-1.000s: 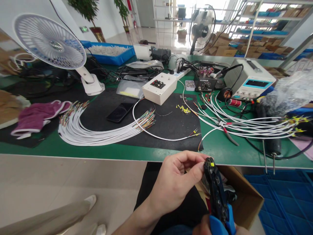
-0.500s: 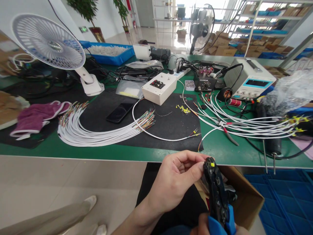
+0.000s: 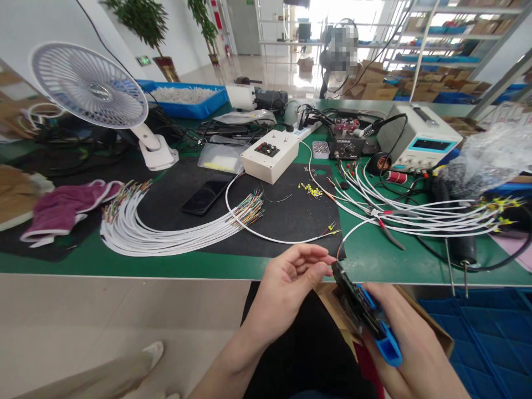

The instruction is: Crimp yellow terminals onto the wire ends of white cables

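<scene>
My right hand [image 3: 409, 338] is wrapped round the blue handles of a black crimping tool [image 3: 359, 302], its jaws pointing up and left. My left hand [image 3: 288, 282] has thumb and fingers pinched right at the jaw tip; what lies between them is too small to make out. Just beyond those fingertips, a white cable [image 3: 353, 226] drops from the bench with thin orange and brown cores. On the black mat lie small yellow ferrules [image 3: 312, 190] and a cable end [image 3: 331, 229] fitted with yellow ferrules. A bundle of white cables [image 3: 166, 239] with stripped coloured cores curves across the left side.
More white cables [image 3: 432, 224] spread at right, under red-handled pliers [image 3: 386, 230]. A beige switch box [image 3: 270, 158], phone [image 3: 205, 195], white fan [image 3: 93, 91] and power supply [image 3: 419, 138] stand on the bench [image 3: 233, 270]. A cardboard box [image 3: 443, 338] sits below its edge.
The crimping tool has turned onto its side and tilted left, and the yellow piece in its jaws no longer shows. My right hand has come up into view; my left hand moved slightly left.
</scene>
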Motion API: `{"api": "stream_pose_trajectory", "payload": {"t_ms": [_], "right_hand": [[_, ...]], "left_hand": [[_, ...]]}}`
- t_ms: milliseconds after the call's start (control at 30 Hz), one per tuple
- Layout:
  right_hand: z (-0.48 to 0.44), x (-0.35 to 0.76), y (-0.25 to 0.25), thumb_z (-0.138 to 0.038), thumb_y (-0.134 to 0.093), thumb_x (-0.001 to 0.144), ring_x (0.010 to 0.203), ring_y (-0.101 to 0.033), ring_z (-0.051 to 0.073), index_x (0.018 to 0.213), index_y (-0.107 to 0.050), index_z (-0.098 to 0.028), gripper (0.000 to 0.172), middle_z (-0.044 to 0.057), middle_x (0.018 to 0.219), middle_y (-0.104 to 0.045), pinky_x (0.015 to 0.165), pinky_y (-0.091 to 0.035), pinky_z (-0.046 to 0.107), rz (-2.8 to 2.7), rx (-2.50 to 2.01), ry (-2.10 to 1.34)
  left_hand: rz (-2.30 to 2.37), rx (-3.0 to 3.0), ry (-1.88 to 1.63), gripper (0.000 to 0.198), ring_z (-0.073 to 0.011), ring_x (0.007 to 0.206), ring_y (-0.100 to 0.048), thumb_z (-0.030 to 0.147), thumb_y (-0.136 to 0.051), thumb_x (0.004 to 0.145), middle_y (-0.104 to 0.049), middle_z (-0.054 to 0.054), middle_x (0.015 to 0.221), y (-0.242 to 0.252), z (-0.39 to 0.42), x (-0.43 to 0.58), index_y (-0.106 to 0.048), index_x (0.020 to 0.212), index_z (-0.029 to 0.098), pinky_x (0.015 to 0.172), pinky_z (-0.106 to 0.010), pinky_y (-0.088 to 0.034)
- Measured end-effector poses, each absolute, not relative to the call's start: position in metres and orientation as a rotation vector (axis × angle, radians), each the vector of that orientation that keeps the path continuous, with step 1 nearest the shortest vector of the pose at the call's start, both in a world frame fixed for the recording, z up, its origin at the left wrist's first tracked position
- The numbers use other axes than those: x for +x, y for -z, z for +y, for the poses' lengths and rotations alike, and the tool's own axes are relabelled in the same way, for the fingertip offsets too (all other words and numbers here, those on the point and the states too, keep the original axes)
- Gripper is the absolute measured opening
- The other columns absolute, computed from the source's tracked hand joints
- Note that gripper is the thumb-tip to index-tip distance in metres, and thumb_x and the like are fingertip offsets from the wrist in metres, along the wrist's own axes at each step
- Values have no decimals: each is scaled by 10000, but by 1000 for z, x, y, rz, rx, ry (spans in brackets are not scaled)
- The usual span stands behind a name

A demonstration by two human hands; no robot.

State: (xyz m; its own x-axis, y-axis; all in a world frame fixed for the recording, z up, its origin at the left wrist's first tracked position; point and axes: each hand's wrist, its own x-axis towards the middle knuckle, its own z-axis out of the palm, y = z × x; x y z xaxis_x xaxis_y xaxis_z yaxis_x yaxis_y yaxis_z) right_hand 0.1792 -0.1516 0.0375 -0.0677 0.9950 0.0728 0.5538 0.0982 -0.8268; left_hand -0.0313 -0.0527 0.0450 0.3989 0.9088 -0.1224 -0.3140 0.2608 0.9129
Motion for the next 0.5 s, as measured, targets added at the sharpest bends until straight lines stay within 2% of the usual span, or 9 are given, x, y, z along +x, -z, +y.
{"api": "stream_pose_trajectory", "payload": {"t_ms": [67,167,300,500], "right_hand": [[-146,192,-39,-162,-612,815,1108,-648,360,1375,-530,-213,568,167,1242,-633,904,-594,508,-2030,-1643,-300],[-139,202,-40,-117,-584,743,1093,-626,380,1340,-503,-152,603,196,1207,-618,875,-605,534,-2228,-1647,28],[-134,206,-40,-106,-582,697,1097,-619,387,1345,-484,-137,655,204,1205,-611,864,-614,526,-2278,-1645,118],[-130,207,-33,-132,-601,758,1104,-627,362,1373,-474,-190,630,173,1213,-617,861,-599,480,-2212,-1648,-13]], "left_hand": [[808,945,-959,249,-162,974,-730,328,-796,941,-787,-79,1068,-41,-53,-34,-732,1116,163,879,-225,-544],[846,940,-957,250,-151,901,-712,340,-804,931,-768,-62,987,-39,-54,-37,-740,1086,155,825,-221,-536],[857,951,-942,235,-135,867,-697,338,-788,946,-741,-43,940,-39,-55,-40,-730,1072,148,800,-212,-524],[903,1011,-930,192,-132,865,-701,324,-736,989,-763,-48,966,-38,-51,-39,-717,1080,156,813,-220,-540]]}}
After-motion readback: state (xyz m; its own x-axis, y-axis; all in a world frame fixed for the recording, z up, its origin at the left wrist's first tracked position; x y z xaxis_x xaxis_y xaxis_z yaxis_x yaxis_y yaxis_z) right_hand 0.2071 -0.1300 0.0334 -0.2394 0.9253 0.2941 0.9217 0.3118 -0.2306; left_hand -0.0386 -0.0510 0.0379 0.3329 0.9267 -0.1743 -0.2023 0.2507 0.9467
